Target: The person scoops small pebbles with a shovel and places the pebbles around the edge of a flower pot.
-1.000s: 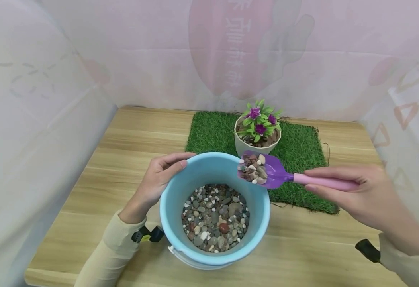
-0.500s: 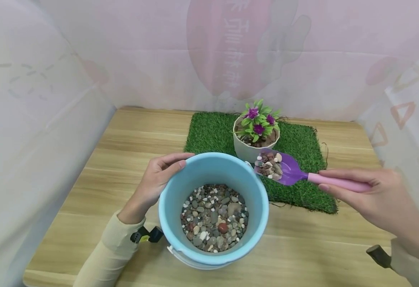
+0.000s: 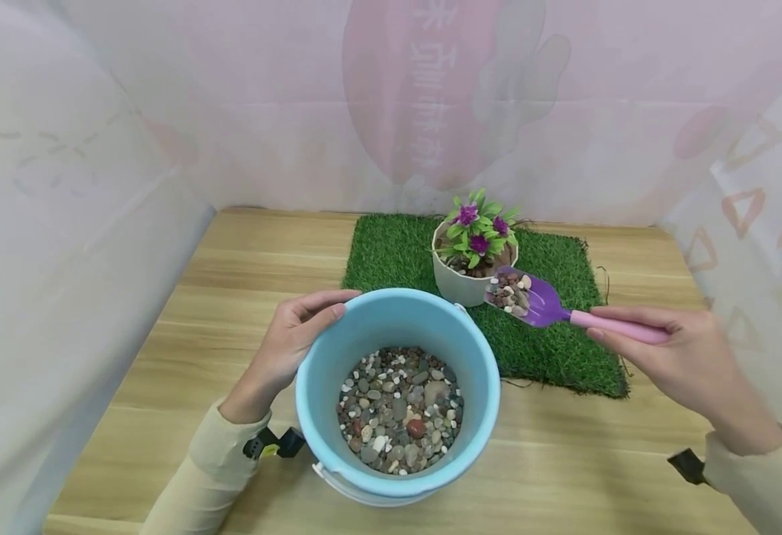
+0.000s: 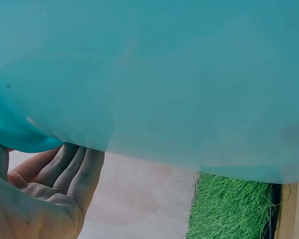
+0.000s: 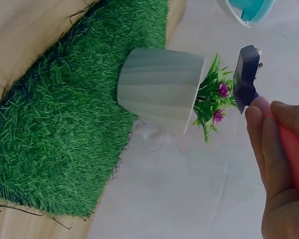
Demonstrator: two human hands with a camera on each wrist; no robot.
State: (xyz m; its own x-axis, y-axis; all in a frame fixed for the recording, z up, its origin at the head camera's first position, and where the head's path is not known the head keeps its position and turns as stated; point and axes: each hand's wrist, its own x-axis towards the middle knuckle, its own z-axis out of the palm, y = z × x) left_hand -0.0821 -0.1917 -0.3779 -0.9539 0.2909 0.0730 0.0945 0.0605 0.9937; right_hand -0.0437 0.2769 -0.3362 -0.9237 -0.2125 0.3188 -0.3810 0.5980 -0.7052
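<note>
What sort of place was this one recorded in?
Probably a small staged booth indoors: pale printed backdrops stand on three sides of a wood-grain table, and a grass-like mat lies on it.

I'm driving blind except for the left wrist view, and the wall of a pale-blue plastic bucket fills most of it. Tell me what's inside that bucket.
Observer: Mixed grey, white and reddish-brown pebbles cover the bottom of the pale-blue plastic bucket.
Operator: Report what the right hand holds.
Observer: It grips the pink handle of a purple plastic scoop.
Operator: I catch a corner of a green artificial-grass mat. Say what stands on it.
Observer: A round off-white planter with purple flowers stands upright there.
</note>
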